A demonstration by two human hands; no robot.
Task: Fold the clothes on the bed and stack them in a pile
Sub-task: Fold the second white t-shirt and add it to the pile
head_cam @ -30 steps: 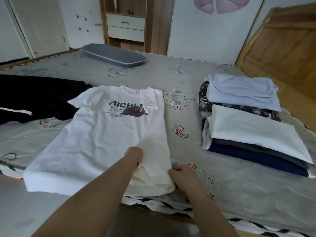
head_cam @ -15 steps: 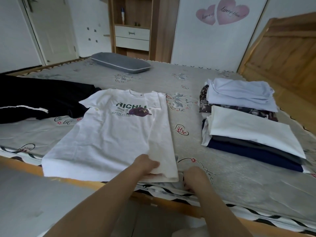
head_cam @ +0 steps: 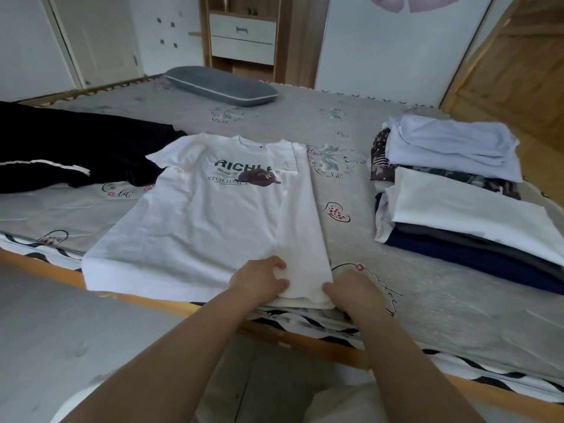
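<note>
A white T-shirt (head_cam: 213, 215) with green lettering and a purple cap print lies face up on the bed, its right side folded inward. My left hand (head_cam: 259, 279) grips the bottom hem of the folded strip. My right hand (head_cam: 354, 290) pinches the hem's right corner at the bed's near edge. A pile of folded clothes (head_cam: 464, 206) sits to the right, white and pale blue on top, dark ones beneath. A black garment with a white stripe (head_cam: 76, 154) lies unfolded at the left.
The grey patterned bed sheet (head_cam: 351, 123) covers the bed, with a grey pillow (head_cam: 219, 85) at the far side. A wooden bed frame edge (head_cam: 305, 340) runs along the front. A wooden headboard (head_cam: 512, 65) stands at the right.
Both hands have slid down to the shirt's bottom hem near the bed edge and taken hold of it. The camera view has shifted.
</note>
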